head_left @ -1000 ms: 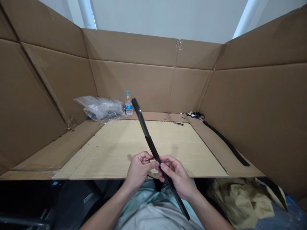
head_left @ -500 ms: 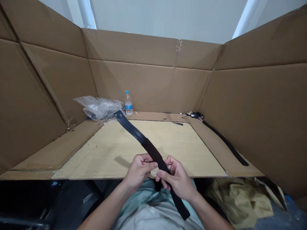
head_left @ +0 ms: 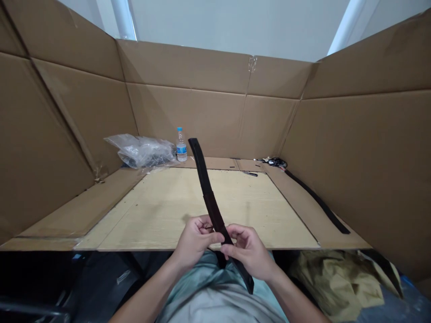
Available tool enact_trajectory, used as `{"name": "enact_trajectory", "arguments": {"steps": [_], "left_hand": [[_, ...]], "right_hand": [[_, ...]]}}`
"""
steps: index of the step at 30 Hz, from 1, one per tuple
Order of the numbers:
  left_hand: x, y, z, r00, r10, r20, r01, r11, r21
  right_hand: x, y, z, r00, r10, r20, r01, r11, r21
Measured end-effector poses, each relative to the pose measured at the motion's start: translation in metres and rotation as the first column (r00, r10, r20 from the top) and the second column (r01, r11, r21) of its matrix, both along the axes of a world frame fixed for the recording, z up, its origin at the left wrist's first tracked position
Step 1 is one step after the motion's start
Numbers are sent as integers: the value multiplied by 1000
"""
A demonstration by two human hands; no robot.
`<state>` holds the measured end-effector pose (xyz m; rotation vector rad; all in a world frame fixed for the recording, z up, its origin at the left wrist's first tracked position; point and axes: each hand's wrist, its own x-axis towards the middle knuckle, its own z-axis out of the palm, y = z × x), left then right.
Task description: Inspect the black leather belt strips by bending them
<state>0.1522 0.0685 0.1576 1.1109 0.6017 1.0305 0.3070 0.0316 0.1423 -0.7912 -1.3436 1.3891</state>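
Observation:
A long black curved strip (head_left: 201, 168), with a sleeve-like section around its middle, stands tilted over the near edge of the table. Its upper end leans away from me and its lower end hangs over my lap. My left hand (head_left: 199, 236) pinches the strip from the left, thumb on its face. From the right, my right hand (head_left: 247, 249) grips it slightly lower, with the thumb across it. Some of the fingertips are hidden behind the strip.
A pale wooden board (head_left: 168, 211) covers the tabletop inside cardboard walls (head_left: 188, 107). At the back are a plastic bag (head_left: 141, 150), a water bottle (head_left: 181, 146), a utility knife (head_left: 250, 173) and tangled cables (head_left: 276, 161). Another black strip (head_left: 316, 199) lies along the right; brown paper (head_left: 336, 282) is below.
The strip has turned more upright and rolled toward its edge; its top end has swung right and up. Both hands keep hold of it in nearly the same place.

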Motion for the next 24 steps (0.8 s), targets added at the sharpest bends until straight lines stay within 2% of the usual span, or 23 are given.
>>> {"name": "enact_trajectory", "arguments": {"steps": [3,6,9,15,19,24], "left_hand": [[-2,-2,2,998,-60,-6,60,998,15],[-2,-3,1,998,-55,14,55,998,11],[-1,-3,-1,998,-40,43,40,999,17],[1,-4,-8,993,100,-65,-102,995,-14],[5,-6,-8,987,142,-76,-144,989,-19],[7,-3,-5,977,211,-38,-212,976,-38]], "right_hand": [[2,-4,3,999,13,35,-12,999,-42],[3,-9,7,998,28,48,-25,998,-55],[2,-11,11,998,35,59,-34,999,-14],[-6,-11,10,997,-61,37,63,997,-49],[-10,-9,7,992,-124,30,127,987,-99],[-6,-1,2,992,-89,-86,76,987,-140]]}}
